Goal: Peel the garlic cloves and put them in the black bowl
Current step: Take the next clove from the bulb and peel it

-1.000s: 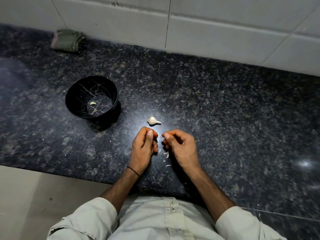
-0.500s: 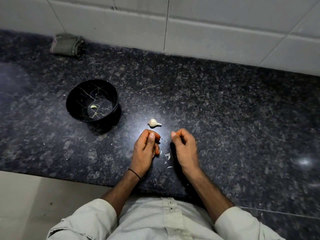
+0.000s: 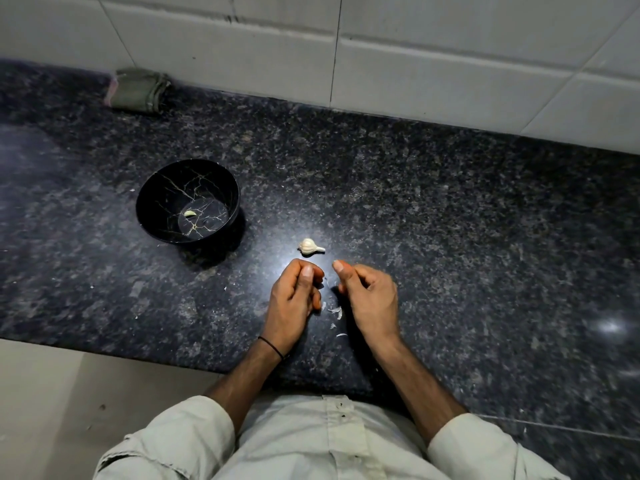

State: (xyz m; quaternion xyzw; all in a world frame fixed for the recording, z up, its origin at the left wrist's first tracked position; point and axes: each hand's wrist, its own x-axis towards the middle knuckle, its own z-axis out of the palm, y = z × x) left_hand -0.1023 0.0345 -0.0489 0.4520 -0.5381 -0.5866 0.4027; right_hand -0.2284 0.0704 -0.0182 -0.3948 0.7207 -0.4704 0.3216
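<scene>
Dark granite counter [image 3: 450, 209], two hands drawn apart over garlic skins [image 3: 336, 311]
Left hand [image 3: 294, 301] and right hand [image 3: 369, 301] sit at lower centre, wider apart than a second ago; both curl their fingers inward, and I cannot tell whether either grips a clove; the unpeeled garlic [image 3: 310, 246] lies just above them; one peeled clove [image 3: 189, 213] rests in the black bowl [image 3: 162, 188], centre left.

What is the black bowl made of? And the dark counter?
Black bowl: glossy, gold crack-like veins; probably glazed ceramic or melamine, can't tell which. Counter: polished speckled stone, likely granite; it mirrors a lamp's glare.
</scene>
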